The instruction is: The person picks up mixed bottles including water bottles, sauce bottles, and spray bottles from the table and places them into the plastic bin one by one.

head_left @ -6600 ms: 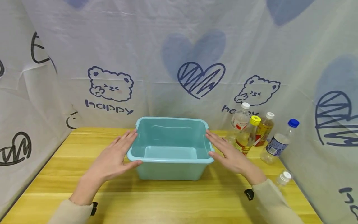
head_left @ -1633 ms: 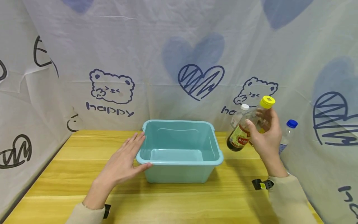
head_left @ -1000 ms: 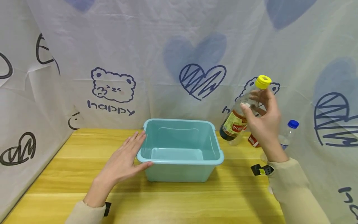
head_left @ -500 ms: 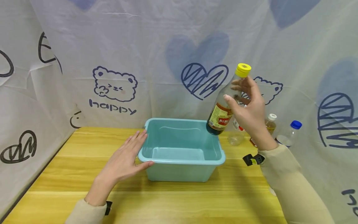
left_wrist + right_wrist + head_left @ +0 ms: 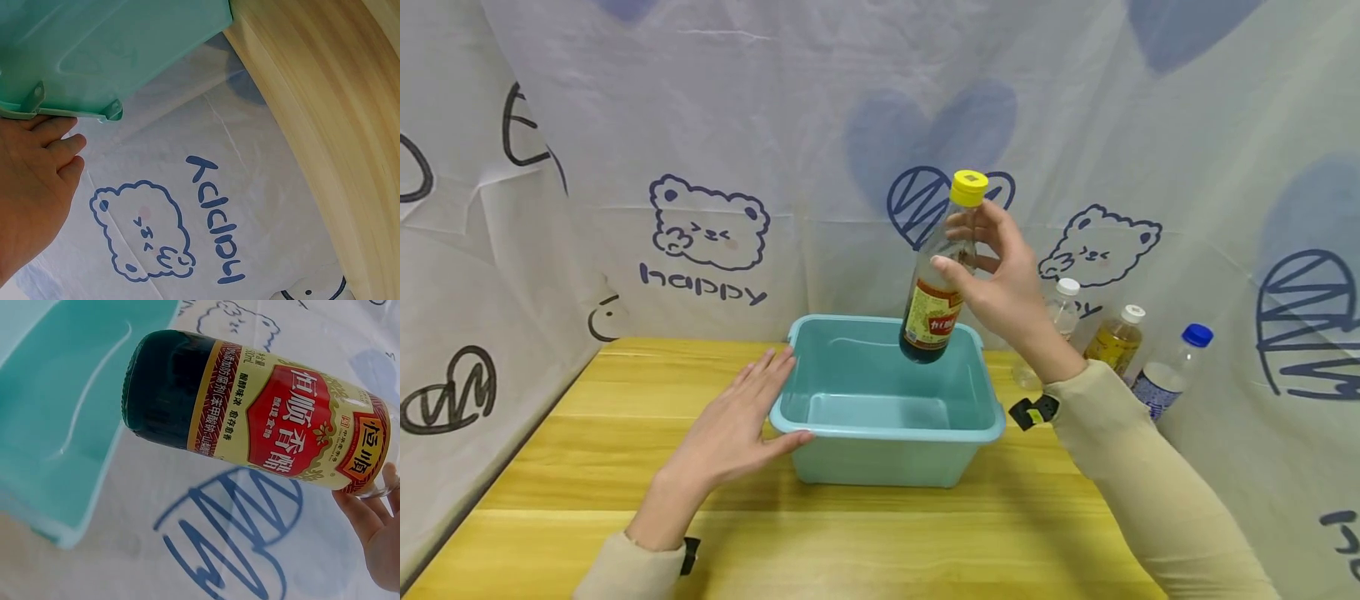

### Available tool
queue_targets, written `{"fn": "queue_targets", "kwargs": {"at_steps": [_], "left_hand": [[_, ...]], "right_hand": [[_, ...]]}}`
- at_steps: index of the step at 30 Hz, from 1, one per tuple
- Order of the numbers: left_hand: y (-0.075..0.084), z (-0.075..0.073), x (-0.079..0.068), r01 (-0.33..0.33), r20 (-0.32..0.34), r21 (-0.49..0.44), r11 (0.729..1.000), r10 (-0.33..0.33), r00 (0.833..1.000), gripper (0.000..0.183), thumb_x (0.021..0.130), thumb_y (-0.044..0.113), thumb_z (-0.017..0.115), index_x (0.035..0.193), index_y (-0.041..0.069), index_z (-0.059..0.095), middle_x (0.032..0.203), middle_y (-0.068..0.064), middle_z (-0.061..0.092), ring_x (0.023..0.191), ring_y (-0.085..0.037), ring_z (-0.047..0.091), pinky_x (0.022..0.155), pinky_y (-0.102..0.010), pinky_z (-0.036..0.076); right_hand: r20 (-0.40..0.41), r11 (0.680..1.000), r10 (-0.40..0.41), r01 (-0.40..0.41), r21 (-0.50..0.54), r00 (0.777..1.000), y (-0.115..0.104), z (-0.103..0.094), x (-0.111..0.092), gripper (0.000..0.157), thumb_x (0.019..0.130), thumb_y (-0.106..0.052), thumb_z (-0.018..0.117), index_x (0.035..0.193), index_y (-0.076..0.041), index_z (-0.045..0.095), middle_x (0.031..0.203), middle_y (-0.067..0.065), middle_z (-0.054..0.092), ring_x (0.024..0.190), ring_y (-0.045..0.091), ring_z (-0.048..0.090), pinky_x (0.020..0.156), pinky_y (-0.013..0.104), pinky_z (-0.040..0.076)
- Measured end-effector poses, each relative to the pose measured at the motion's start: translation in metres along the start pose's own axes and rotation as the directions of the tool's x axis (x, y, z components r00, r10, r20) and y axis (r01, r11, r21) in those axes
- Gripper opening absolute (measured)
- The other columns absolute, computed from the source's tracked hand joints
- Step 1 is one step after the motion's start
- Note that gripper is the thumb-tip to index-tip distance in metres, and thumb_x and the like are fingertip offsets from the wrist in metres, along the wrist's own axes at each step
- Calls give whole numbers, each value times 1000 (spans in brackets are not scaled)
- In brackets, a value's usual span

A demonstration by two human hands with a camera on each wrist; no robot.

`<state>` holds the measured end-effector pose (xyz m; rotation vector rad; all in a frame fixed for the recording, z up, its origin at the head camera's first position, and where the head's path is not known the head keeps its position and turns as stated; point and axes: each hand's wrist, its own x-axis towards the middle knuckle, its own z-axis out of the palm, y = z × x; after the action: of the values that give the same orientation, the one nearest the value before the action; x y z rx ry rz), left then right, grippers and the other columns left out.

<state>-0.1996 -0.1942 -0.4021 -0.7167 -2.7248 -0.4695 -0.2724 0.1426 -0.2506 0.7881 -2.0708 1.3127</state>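
My right hand grips a glass vinegar bottle by its neck and shoulder, just below the yellow cap. The bottle leans slightly, and its base hangs over the right half of a turquoise plastic tub. Dark liquid shows in the bottom of the vinegar bottle in the right wrist view, under a red and yellow label. My left hand rests with straight fingers along the tub's left rim, thumb on the front corner. In the left wrist view the fingertips lie at the rim of the tub.
Right of the tub stand a clear bottle with a white cap, a bottle of yellowish liquid and a blue-capped bottle. The wooden table meets a printed cloth behind and at both sides.
My right hand has left the tub's right rim, lifted the vinegar bottle from among the others and carried it left over the tub. The tub has shifted slightly right; my left hand stays on it.
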Motion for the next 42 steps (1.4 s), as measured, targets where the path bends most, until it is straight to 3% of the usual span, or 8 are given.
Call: {"fn": "queue_targets", "kwargs": {"at_steps": [14,21,28,36,42], "left_hand": [[0,2,0,-20,-4,4,1000,20,1000,103,93,68,61,165,4,24,173,-9,16,159,-33,19,129,-51,21],[0,2,-1,-7,4,-10,1000,7,1000,103,93,68,62,165,4,24,174,-7,16,159,-33,19,129,-51,21],[-1,0,-1,3,7,-12,1000,-3,1000,103,93,68,62,165,5,24,174,-7,15,159,-33,19,129,-51,20],[-1,-2,0,14,23,-23,1000,-14,1000,103,94,69,60,167,9,19,174,-5,14,160,-32,16,130,-50,19],[-1,-1,0,1,15,-15,1000,-1,1000,103,94,68,61,166,6,21,174,-7,15,159,-33,17,130,-51,20]], "right_hand": [[175,977,140,-165,135,975,26,52,-3,68,90,-3,81,147,-5,44,132,12,63,120,25,64,100,46,59],[278,975,150,-188,116,949,35,73,-1,69,90,-7,82,146,-6,42,130,11,64,118,26,64,99,45,59],[393,972,165,-216,89,905,38,91,7,65,90,-10,82,142,-5,43,127,10,64,116,26,64,97,43,59],[519,959,208,-278,60,829,46,109,8,62,90,-10,82,139,-4,45,128,13,66,118,28,65,100,42,59],[588,946,199,-310,93,784,57,122,6,61,88,-3,82,136,0,44,126,18,66,118,31,67,100,39,59]]}}
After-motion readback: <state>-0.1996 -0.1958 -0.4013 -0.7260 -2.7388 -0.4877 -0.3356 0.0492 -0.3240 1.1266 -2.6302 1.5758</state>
